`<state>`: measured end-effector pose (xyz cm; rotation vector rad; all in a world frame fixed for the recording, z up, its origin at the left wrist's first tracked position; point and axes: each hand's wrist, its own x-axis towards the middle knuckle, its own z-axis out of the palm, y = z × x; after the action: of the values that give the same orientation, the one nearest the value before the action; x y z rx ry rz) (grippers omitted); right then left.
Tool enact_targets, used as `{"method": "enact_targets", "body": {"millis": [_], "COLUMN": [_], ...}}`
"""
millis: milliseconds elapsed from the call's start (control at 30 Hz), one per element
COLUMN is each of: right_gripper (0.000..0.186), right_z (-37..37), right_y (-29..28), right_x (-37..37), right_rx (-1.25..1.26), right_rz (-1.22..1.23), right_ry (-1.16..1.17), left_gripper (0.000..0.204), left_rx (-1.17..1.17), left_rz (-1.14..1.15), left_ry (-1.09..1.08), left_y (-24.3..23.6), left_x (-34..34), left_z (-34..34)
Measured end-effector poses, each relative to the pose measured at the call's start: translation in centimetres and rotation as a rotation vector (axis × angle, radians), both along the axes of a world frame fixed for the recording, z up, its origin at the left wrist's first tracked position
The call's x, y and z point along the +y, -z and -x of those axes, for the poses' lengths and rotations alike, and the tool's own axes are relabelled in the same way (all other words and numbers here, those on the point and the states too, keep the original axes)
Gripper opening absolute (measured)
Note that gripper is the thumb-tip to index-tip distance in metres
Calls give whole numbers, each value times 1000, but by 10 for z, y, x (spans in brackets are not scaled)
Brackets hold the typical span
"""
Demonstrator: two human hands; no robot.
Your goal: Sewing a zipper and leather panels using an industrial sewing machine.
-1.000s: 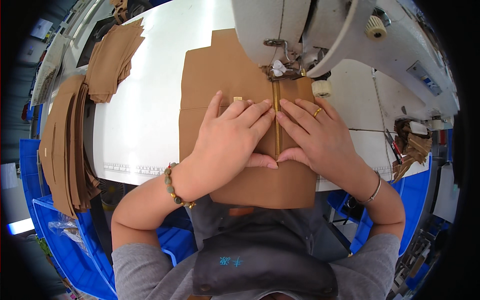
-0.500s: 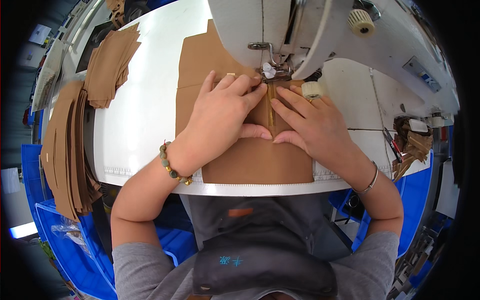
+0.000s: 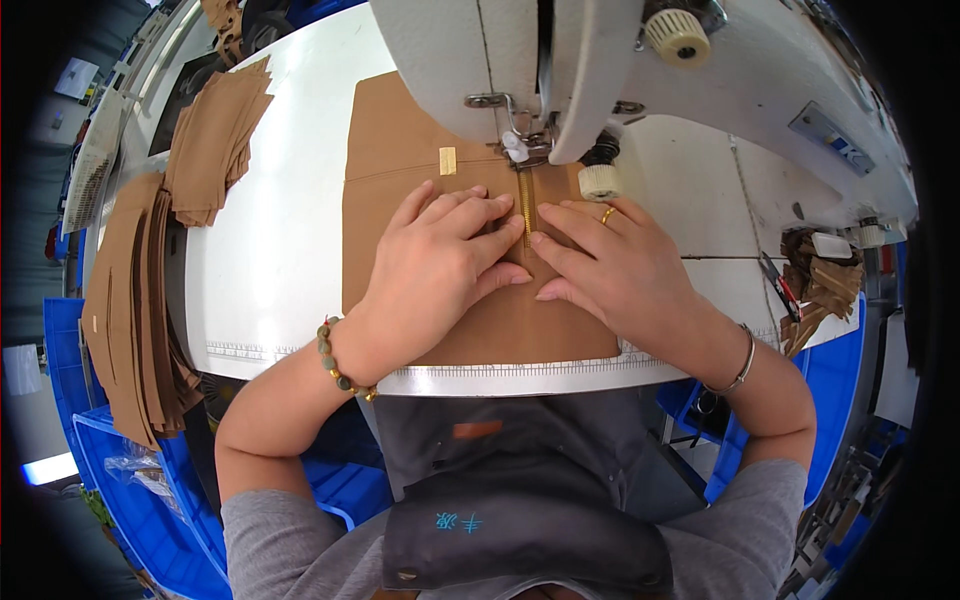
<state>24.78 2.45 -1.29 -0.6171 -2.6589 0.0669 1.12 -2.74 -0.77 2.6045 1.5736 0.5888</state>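
Note:
A flat brown panel (image 3: 560,335), which looks like leather or a similar sheet, lies on the white sewing table. A gold-toothed zipper (image 3: 527,205) runs down from the presser foot (image 3: 525,150) of the sewing machine (image 3: 610,60). My left hand (image 3: 445,245) lies open on the panel left of the zipper, its fingertips close to the teeth. On the zipper's right, my right hand (image 3: 615,255) rests open with fingers spread. Both thumbs point inward below the zipper, a small gap between them. A small yellowish tab (image 3: 448,161) lies on the panel beyond my left fingers.
Stacked brown pieces (image 3: 215,145) lie at the table's far left, and a longer stack (image 3: 130,310) hangs nearer. Brown scraps (image 3: 830,285) and red-handled snips (image 3: 778,283) are at the right. Blue bins (image 3: 150,500) stand below the table. A ruler strip (image 3: 480,378) follows the front edge.
My hands have drawn slightly back from the presser foot, and my thumbs have moved off the zipper's lower end. The tab is now uncovered. The whole view has shifted a little.

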Motion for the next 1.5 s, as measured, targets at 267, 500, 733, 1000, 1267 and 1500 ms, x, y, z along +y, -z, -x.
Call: {"method": "enact_targets", "body": {"millis": [267, 500, 733, 1000, 1267, 1500], "right_gripper": [45, 40, 44, 45, 49, 42], "right_z": [10, 8, 4, 6, 7, 3], "right_y": [4, 5, 5, 4, -2, 5], "right_x": [23, 27, 19, 18, 28, 37], "right_rx": [48, 24, 59, 39, -27, 263], "right_rz": [-4, 98, 52, 60, 175, 252], "right_ry": [43, 92, 54, 39, 109, 33], "left_gripper": [43, 49, 63, 66, 64, 60], "left_rx": [-4, -32, -156, -47, -68, -48], "left_rz": [-55, -43, 89, 24, -35, -43], "left_ry": [-11, -22, -24, 32, 40, 14], "left_y": [5, 5, 2, 1, 4, 4], "left_x": [20, 19, -2, 1, 20, 20], "left_z": [4, 4, -1, -1, 5, 5]}}
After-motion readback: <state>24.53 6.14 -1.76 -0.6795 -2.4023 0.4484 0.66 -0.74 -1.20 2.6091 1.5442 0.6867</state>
